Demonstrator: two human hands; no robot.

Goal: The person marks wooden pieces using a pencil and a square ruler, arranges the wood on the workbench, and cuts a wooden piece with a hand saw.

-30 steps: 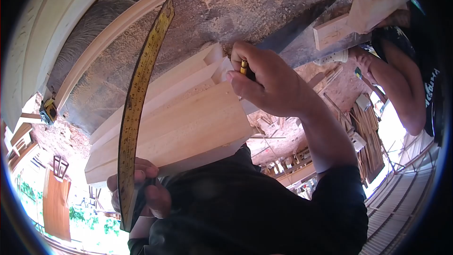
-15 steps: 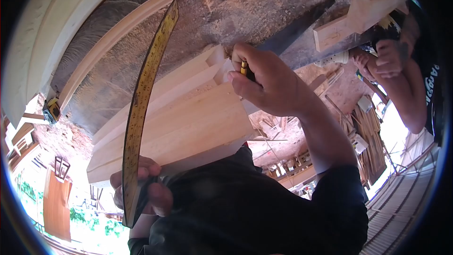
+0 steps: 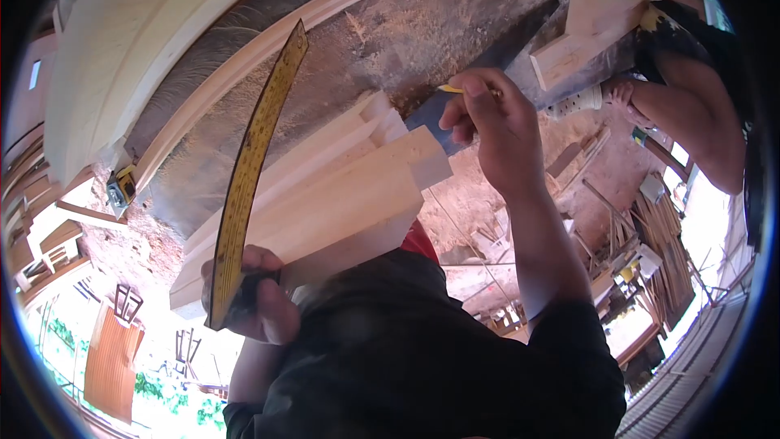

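Observation:
My left hand (image 3: 272,309) is closed round the dark stock of a try square. The yellow, ruler-marked blade (image 3: 258,142) of the square rises above the pale wooden pieces, bowed by the lens. Two shaped timber pieces (image 3: 325,203) lie side by side in front of my body, with cut notches at their right ends. Beyond those ends, my right hand (image 3: 496,118) is raised with its fingers pinched on a yellow pencil (image 3: 451,89). Only the pencil's tip end shows clearly; the fingers cover the rest.
A dusty dark work surface (image 3: 325,73) carries a long curved strip (image 3: 244,49). A tape measure (image 3: 122,187) is at far left. Notched wood blocks (image 3: 569,57) stand at upper right, near another person's bent arm (image 3: 699,122). Stacked timber (image 3: 658,236) and wood scraps lie below.
My right hand has moved right, away from the timber ends, and its fingers have loosened from a fist into a pinch on the pencil. The square's lower end has shifted slightly upward.

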